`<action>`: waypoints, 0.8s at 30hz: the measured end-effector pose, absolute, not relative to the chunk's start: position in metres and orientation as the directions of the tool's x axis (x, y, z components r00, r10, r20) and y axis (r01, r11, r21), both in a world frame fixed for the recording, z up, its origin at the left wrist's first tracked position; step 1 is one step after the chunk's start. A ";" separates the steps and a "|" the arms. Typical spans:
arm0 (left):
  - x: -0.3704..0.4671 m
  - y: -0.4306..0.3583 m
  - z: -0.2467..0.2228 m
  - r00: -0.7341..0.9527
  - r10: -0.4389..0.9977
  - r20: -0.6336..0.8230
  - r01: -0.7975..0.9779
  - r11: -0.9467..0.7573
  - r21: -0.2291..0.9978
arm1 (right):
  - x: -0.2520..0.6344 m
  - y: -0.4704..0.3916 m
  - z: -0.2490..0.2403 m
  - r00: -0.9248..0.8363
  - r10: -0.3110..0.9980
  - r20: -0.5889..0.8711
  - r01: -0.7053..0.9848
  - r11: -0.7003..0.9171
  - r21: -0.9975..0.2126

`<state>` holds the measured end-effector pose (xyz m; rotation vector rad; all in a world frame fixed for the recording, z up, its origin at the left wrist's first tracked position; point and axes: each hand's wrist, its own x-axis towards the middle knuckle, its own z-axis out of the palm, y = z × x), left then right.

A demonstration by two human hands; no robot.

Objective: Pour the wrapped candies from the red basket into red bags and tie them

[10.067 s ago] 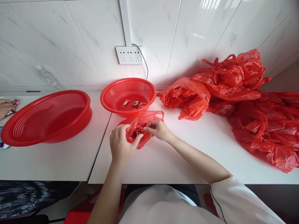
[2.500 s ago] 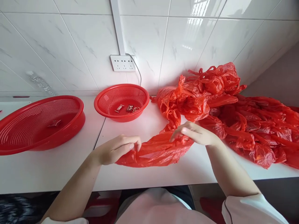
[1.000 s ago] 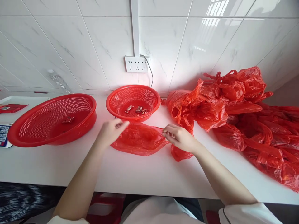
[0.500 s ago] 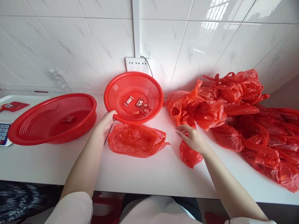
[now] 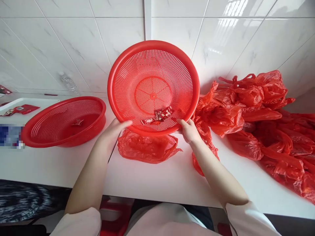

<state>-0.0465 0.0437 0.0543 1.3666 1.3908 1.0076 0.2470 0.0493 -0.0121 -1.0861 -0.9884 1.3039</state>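
Note:
A round red plastic colander is held up off the table, tilted toward me. My left hand grips its lower left rim, the thumb lying over the edge. On the lower right, my right hand is closed on the same rim. Several small wrapped candies have gathered at the low side inside it. Just below the colander, a red plastic bag lies spread on the table with its mouth open; the raised rim hides part of it.
Another red colander with a small packet inside stands at left. Beyond it are a white tray with red packets and a clear bottle. Many red plastic bags are heaped at right. A white table runs along the tiled wall.
The colander has been lifted and tilted toward me, and the candies slid to its near side. My right hand moved left from beside a small bag onto the rim.

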 end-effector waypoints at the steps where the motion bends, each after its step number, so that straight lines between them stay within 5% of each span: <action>1: -0.054 0.040 0.051 0.150 0.985 -0.082 0.365 0.022 0.931 | 0.247 0.047 -0.014 0.093 0.995 -0.028 -0.223 -0.006 -0.975; 3: -0.069 0.034 0.040 0.304 0.939 -0.161 0.541 -0.031 0.840 | 0.247 0.041 -0.017 0.168 0.985 0.040 -0.181 0.070 -0.981; 6: -0.082 0.034 0.013 0.171 0.956 -0.237 0.629 0.079 0.773 | 0.249 0.032 -0.020 0.210 0.967 0.143 -0.071 0.161 -0.984; 10: -0.073 0.041 -0.023 0.040 0.953 -0.301 0.412 0.259 0.874 | 0.251 0.025 -0.029 0.235 0.929 0.284 0.132 0.259 -0.957; 16: -0.054 0.041 -0.034 0.096 0.926 -0.366 0.174 0.347 0.922 | 0.258 0.018 -0.044 0.259 0.874 0.412 0.386 0.297 -0.873; 20: -0.057 0.032 -0.027 0.263 0.897 -0.355 0.254 0.291 0.923 | 0.267 0.015 -0.048 0.265 0.876 0.404 0.381 0.289 -0.878; 24: -0.053 0.033 -0.034 0.195 0.898 -0.393 0.287 0.331 0.899 | 0.276 0.012 -0.050 0.279 0.868 0.410 0.364 0.299 -0.882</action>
